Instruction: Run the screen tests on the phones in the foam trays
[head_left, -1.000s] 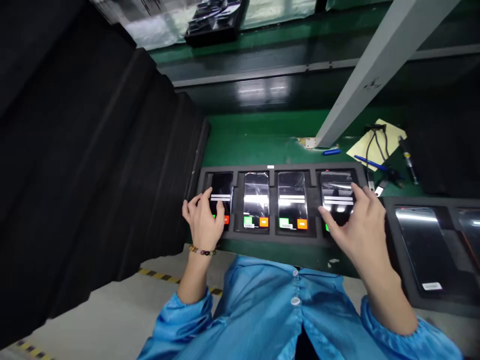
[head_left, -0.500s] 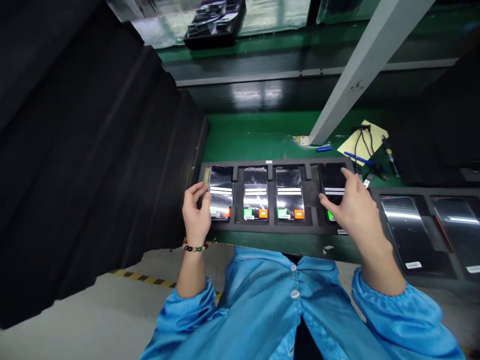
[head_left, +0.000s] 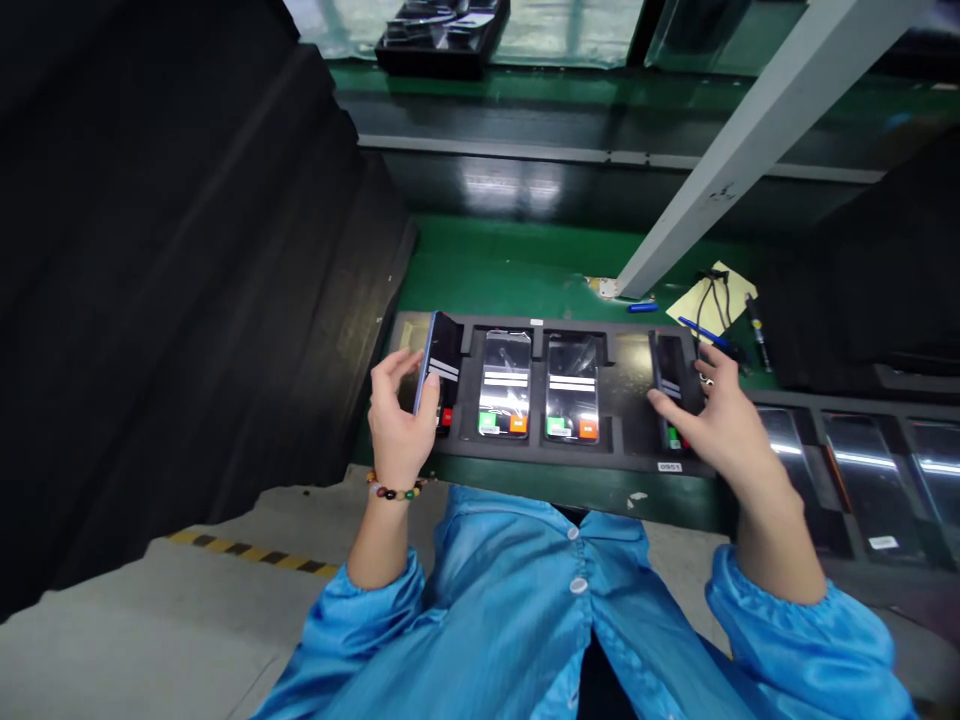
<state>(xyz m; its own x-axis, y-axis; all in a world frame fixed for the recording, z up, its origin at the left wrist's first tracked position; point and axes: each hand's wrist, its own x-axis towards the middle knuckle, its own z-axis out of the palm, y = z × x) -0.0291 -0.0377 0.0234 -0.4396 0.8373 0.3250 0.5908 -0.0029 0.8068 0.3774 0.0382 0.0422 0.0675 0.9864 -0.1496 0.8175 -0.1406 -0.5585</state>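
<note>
A dark grey foam tray (head_left: 465,449) lies on the green bench, with smartphones in its slots. At its left end my left hand (head_left: 397,425) grips a smartphone (head_left: 445,352) by the edges, and the phone is tilted up with its left side raised. Over the right end, my right hand (head_left: 724,415) holds another smartphone (head_left: 670,365), also tipped on its side, thumb on the near left edge. Between them a third phone (head_left: 505,360) and a fourth phone (head_left: 572,362) lie flat, screens up, showing green and orange blocks near their lower ends.
Right of the tray is a second tray (head_left: 817,430) holding several dark-screened phones. Behind stand a grey post (head_left: 697,180), a yellow paper (head_left: 720,290) with a cable on it, a blue pen cap (head_left: 643,308) and a marker (head_left: 757,333). A black curtain (head_left: 225,300) hangs at left.
Both end phones lay flat in their slots before; now each is tilted up, its left side lifted, in my hands. The view has shifted slightly.
</note>
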